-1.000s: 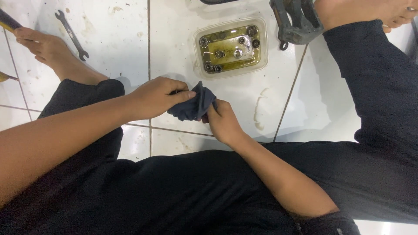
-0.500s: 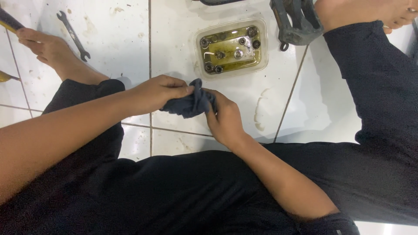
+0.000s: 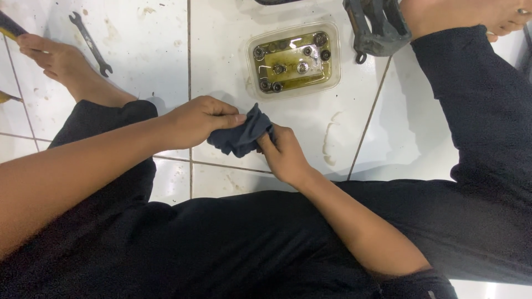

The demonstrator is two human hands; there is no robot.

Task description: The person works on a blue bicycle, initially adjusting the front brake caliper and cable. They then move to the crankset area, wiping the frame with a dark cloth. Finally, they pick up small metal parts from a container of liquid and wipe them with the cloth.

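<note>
Legs in dark trousers nearest, crossed on the white tiled floor [image 3: 138, 39], forming a lap that keeps the work close to the body.

Both hands meeting just above the lap, over a tile joint. Left hand [image 3: 194, 119] pinching the dark blue rag [image 3: 241, 135] from the left, fingers [image 3: 230, 118] closed on a fold of it. Right hand [image 3: 285, 155] cupped under and behind the rag, fingers curled shut into the cloth; likely a small part wrapped inside, but hidden, cannot tell. Rag bunched between the two hands, held off the floor, apart from everything else. Grip from both sides suits rubbing or twisting something within the cloth.

Just beyond the hands: clear plastic tub [image 3: 293, 60] flat on the floor, holding yellowish liquid with several small metal parts, bolts or nuts by the look, lying submerged. Placed within easy reach, probably as a soak bath.

Further right, near the right foot: grey bicycle pedal [image 3: 377, 25], touching nothing but the floor.

Far left, beside the left foot [image 3: 61, 58]: open-ended wrench [image 3: 91, 44] lying flat, well apart from the hands. Yellow-handled tool at the left edge, mostly cut off.
</note>
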